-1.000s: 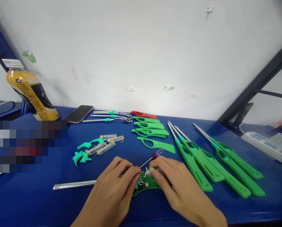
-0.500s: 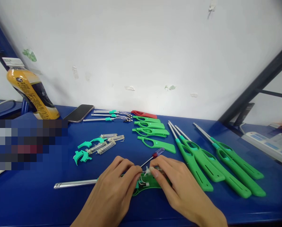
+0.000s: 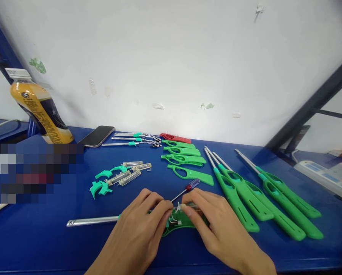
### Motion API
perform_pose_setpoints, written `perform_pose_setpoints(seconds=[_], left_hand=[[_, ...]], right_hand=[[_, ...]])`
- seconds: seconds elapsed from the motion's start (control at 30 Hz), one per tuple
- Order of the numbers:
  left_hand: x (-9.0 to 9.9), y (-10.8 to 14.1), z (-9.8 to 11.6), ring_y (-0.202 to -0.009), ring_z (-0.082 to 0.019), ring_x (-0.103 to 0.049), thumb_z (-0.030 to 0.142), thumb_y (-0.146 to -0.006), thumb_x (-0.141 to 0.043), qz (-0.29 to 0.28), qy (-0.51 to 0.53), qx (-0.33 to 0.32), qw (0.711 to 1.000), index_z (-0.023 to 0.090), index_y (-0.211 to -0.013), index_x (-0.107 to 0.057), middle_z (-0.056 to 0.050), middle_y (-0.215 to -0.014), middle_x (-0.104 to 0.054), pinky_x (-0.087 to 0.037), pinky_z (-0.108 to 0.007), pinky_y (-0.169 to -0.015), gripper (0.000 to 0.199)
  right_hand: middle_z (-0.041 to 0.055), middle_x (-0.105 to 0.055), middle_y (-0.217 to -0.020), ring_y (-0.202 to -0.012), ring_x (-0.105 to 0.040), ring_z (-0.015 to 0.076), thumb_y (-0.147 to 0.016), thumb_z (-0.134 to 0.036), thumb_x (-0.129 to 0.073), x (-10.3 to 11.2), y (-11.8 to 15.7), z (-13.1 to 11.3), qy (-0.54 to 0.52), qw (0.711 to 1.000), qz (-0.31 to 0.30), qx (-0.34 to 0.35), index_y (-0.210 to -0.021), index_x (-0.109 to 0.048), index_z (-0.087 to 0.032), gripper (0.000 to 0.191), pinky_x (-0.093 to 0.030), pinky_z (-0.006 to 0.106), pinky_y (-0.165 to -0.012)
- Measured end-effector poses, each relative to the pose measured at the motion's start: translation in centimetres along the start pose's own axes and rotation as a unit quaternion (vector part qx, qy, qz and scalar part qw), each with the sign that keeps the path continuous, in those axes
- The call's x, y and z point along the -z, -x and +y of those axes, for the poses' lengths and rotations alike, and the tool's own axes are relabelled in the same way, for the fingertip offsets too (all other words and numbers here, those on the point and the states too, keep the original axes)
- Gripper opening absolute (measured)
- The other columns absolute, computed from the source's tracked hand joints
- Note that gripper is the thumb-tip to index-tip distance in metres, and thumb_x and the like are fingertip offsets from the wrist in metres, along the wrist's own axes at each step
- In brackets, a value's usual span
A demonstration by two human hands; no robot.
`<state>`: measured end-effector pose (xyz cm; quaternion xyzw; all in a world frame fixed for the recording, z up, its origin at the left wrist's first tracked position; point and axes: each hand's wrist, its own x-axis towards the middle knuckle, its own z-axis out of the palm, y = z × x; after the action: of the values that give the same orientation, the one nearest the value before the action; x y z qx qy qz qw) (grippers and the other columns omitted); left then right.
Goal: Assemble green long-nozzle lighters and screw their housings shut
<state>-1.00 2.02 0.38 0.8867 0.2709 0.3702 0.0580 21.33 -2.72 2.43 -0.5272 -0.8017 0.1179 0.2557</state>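
Observation:
An opened green lighter handle lies at the front centre, with white and black wires inside and a metal tube pointing left. My left hand is closed over its left part, fingertips pinched at the inner parts. My right hand grips the right part, thumb and index finger at a clear tank with a white valve. Just behind the hands lies a screwdriver with a purple and red handle. The fingers hide much of the handle.
Teal triggers and clear tanks lie left of centre. Behind are tubes with wires, green shells, a red shell and a phone. Several lighters lie right; a bottle stands left.
The whole view has shifted very slightly. Both hands keep nearly the same pose and place on the lighter handle.

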Motion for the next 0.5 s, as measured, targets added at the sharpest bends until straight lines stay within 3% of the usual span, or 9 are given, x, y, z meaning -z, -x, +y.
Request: perform_pose_setpoints(seconds=[0.5], left_hand=[[-0.07, 0.04, -0.51, -0.084, -0.022, -0.061, 0.005, -0.113, -0.046, -0.001, -0.017, -0.042, 0.999, 0.019, -0.108, -0.064, -0.004, -0.095, -0.071, -0.058, -0.034, -0.071, 0.023]], right_hand=[[-0.0004, -0.074, -0.103, -0.092, -0.071, 0.0222, -0.118, -0.024, -0.049, -0.1, 0.15, -0.28, 0.016, 1.0, 0.001, 0.017, -0.112, -0.062, -0.027, 0.014, -0.049, 0.037, -0.088]])
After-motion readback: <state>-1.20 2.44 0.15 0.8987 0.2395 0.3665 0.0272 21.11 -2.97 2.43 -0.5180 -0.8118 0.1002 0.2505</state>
